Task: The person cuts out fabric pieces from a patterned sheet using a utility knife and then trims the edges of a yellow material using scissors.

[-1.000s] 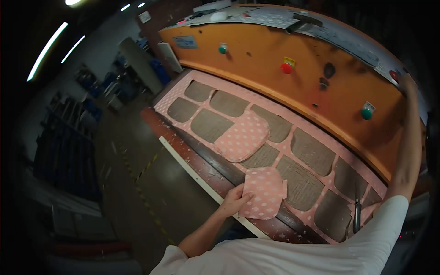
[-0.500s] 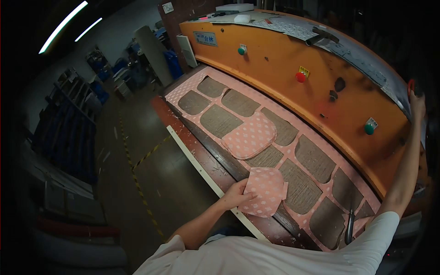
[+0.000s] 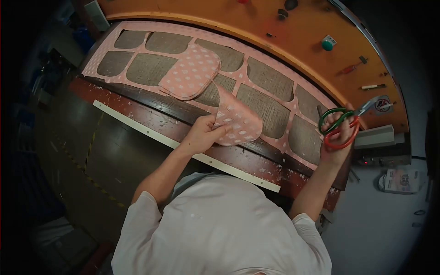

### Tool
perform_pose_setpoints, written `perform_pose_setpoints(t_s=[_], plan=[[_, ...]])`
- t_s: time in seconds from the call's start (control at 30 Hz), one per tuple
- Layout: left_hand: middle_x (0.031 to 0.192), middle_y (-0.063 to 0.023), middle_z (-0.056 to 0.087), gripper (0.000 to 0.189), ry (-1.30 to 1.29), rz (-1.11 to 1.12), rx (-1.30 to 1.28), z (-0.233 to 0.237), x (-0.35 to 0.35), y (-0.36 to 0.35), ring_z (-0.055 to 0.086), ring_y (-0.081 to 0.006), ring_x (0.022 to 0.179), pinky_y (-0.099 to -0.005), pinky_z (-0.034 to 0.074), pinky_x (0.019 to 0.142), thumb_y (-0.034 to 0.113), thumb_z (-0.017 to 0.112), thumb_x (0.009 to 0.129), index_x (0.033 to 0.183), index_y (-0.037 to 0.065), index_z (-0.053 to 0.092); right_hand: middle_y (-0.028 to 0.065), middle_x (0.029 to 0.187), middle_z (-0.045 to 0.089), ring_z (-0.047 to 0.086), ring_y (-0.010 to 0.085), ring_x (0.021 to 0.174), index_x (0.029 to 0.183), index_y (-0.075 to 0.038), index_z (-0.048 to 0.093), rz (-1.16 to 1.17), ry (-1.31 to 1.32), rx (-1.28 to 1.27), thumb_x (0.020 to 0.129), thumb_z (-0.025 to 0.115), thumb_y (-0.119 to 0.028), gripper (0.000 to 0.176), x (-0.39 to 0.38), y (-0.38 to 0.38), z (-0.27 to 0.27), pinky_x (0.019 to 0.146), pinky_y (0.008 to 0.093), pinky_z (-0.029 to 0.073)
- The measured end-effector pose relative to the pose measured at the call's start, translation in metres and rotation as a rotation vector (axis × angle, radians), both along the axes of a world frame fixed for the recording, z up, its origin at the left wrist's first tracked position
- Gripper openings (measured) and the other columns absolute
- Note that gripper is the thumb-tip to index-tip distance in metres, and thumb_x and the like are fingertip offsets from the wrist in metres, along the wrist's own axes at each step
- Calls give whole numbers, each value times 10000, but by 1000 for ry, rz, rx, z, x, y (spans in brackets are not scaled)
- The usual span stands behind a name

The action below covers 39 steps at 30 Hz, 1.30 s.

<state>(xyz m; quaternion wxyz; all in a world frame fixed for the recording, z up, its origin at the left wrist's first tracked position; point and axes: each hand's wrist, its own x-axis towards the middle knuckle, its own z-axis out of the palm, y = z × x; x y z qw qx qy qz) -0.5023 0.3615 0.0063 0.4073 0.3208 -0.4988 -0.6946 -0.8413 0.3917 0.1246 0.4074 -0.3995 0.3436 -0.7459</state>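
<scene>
My left hand [image 3: 204, 134] pinches a cut piece of pink fabric [image 3: 238, 123] with a pale print, thumb on top. The piece is curled and hangs over the front edge of the sheet. My right hand [image 3: 338, 140] grips scissors [image 3: 354, 123] with one green and one red handle loop, the blades pointing up and right. Beneath lies a pink patterned sheet [image 3: 95, 56] with several rounded cut-outs that bare a brown board [image 3: 263, 107]. A small stack of cut pink pieces [image 3: 192, 71] rests on the sheet, left of the held piece.
Behind the sheet rises an orange machine body [image 3: 302, 34] with a green button [image 3: 327, 44]. A pale strip [image 3: 137, 124] runs along the table's front edge. At right, a plastic-wrapped packet [image 3: 402, 181] lies on a grey surface. Yellow-black tape [image 3: 94, 137] marks the floor at left.
My right hand has come down from the top of the machine with the scissors in it. The camera view has turned right and down. My left hand still holds the fabric piece, now curled.
</scene>
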Motion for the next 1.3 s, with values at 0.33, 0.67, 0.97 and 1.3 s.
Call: perform_pose_setpoints(t_s=[0.33,0.67,0.97,1.3], plan=[[1128,-3,720,198,-461,-68,-1496,80,-11,-27,624,-247,1184,-500,411,1046,15,682,770,918,137,729,96,1303,620,590,192,1176,1475,9,410,173,-341,249,985,459,-662,832,98,86,-95,1003,339,463],[1333,-78,635,293,-564,103,-1458,54,20,-19,506,-296,1360,-516,322,1138,46,701,784,1039,178,760,141,1276,589,586,200,1159,1384,74,438,128,20,447,887,703,-164,612,122,75,-89,1019,339,457],[1439,-135,506,710,541,22,354,2,30,13,526,-222,1295,-356,475,1034,386,623,1006,1527,14,315,146,1224,617,602,199,1131,1355,91,448,47,32,384,859,638,-94,563,164,46,-58,981,332,475],[1284,-86,622,379,412,12,196,3,52,6,613,-175,1170,-345,517,972,136,577,1018,1370,15,509,101,1125,642,623,143,993,1464,35,386,277,282,412,959,669,-239,641,150,39,-77,803,288,531]])
